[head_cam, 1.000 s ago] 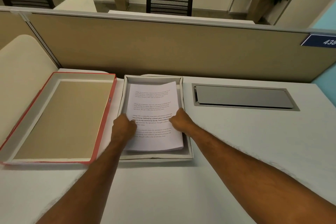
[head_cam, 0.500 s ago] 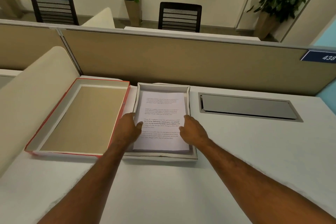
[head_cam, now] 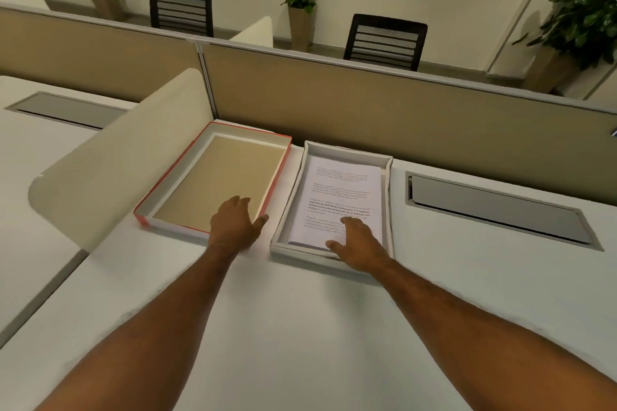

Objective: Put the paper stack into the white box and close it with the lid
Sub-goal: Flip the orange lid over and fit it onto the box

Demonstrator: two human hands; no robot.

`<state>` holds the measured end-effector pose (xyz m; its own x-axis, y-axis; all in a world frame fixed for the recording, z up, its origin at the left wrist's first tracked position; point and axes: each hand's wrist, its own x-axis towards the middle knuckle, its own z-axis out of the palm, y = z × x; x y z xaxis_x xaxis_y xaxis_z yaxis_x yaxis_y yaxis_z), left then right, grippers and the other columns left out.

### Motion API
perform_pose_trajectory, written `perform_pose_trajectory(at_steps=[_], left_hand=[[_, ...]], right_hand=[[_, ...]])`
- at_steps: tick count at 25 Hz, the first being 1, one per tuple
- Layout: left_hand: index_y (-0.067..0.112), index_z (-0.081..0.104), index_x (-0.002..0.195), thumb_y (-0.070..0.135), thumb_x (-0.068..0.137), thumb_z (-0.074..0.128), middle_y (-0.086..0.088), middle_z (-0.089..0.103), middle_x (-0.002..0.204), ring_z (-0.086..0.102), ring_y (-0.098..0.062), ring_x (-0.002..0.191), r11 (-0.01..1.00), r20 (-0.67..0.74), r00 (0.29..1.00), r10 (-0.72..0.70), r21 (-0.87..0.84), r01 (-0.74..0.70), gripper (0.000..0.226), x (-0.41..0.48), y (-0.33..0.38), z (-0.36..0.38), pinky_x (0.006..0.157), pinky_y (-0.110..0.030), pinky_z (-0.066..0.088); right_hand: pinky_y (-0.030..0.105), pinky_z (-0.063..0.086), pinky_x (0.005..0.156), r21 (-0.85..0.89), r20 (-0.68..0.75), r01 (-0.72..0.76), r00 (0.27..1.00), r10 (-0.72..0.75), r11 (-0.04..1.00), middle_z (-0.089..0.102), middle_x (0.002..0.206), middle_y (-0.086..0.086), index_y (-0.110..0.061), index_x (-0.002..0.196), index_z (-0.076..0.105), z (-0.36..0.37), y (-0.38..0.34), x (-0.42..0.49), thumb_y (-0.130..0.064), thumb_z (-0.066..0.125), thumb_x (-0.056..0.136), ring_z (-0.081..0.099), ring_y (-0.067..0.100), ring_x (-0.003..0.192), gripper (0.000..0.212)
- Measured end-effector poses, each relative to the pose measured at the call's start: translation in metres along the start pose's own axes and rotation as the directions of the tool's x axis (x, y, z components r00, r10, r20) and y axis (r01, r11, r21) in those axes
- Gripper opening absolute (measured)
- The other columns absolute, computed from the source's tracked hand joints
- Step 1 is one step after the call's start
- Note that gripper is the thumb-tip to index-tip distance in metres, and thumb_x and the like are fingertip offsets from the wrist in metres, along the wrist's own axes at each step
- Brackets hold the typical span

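The paper stack (head_cam: 340,197), white sheets with printed text, lies flat inside the white box (head_cam: 389,197) on the desk. To its left the lid (head_cam: 213,177) lies upside down, red outside with a tan inner face. My left hand (head_cam: 235,227) hovers with spread fingers over the lid's near right corner, holding nothing. My right hand (head_cam: 359,240) rests with fingers apart on the near end of the paper stack, over the box's front wall.
A tan partition (head_cam: 400,117) runs right behind the box and lid. A curved cream divider (head_cam: 127,160) stands left of the lid. A grey cable hatch (head_cam: 497,207) is set into the desk to the right. White desk surface (head_cam: 300,327) lies in front.
My left hand has left the paper stack and moved left over the lid's near corner. My right hand has slid back to the stack's near end. The view has shifted.
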<state>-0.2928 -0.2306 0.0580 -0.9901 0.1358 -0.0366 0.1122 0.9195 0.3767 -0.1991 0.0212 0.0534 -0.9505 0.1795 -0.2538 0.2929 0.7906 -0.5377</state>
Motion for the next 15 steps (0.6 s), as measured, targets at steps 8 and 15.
perform_pose_trajectory(at_steps=[8, 15], left_hand=[[0.013, 0.04, 0.144, 0.087, 0.074, 0.031, -0.016, 0.04, 0.152, 0.037, -0.036, 0.14, 0.977, -0.036, 0.976, -0.213, -0.007, 0.213, 0.102, 0.004, -0.072, -0.016, 0.106, -0.056, 0.038], [0.01, 0.018, 0.152, 0.073, 0.081, 0.047, -0.012, 0.008, 0.164, 0.005, -0.033, 0.15, 0.842, -0.041, 0.869, -0.494, -0.27, 0.466, 0.099, 0.012, -0.113, -0.017, 0.116, -0.057, 0.019]], right_hand=[[0.037, 0.026, 0.116, 0.026, 0.105, 0.174, 0.979, -0.176, 0.984, 0.024, 0.161, 0.007, -0.013, 0.152, 0.022, 0.039, -0.087, 0.018, -0.045, 0.063, 0.088, 0.027, 0.024, 0.147, 0.082], [0.042, 0.035, 0.113, 0.397, 0.212, -0.084, 0.977, -0.003, 0.914, 0.029, 0.159, 0.012, -0.011, 0.152, 0.018, 0.066, -0.139, 0.05, -0.046, 0.067, 0.086, 0.034, 0.031, 0.143, 0.09]])
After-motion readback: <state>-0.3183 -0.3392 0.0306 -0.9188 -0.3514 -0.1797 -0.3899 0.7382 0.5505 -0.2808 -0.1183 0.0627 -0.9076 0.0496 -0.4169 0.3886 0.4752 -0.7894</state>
